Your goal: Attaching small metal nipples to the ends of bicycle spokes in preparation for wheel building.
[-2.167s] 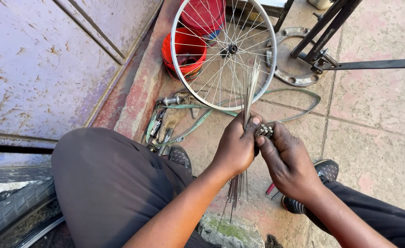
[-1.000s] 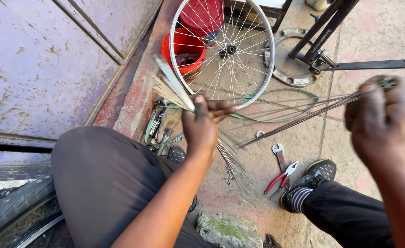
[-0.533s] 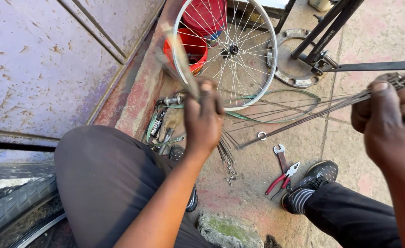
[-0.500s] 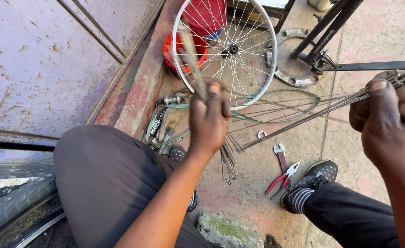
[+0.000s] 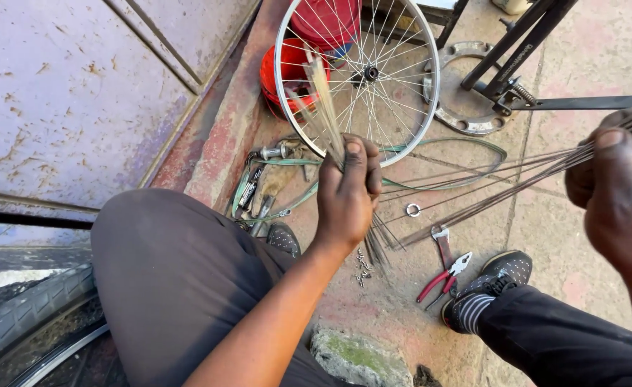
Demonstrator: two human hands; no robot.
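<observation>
Left hand (image 5: pixel 346 195): closed in a fist around a bundle of spokes (image 5: pixel 324 100), just in front of the spoked wheel (image 5: pixel 359 75), upper ends fanning across its rim. Right hand (image 5: pixel 616 193): well right of the wheel, fingers curled tight, pinching a second sheaf of spokes (image 5: pixel 502 190) at what appear to be the nipple ends. Red-handled pliers (image 5: pixel 443 276): on the ground below the wheel. Red bucket (image 5: pixel 281 72): behind it.

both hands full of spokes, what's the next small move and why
Probably bring the right hand and its spoke bundle back toward the left hand. The two bunches are spread far apart, and the left bunch stands upright before the wheel.
</observation>
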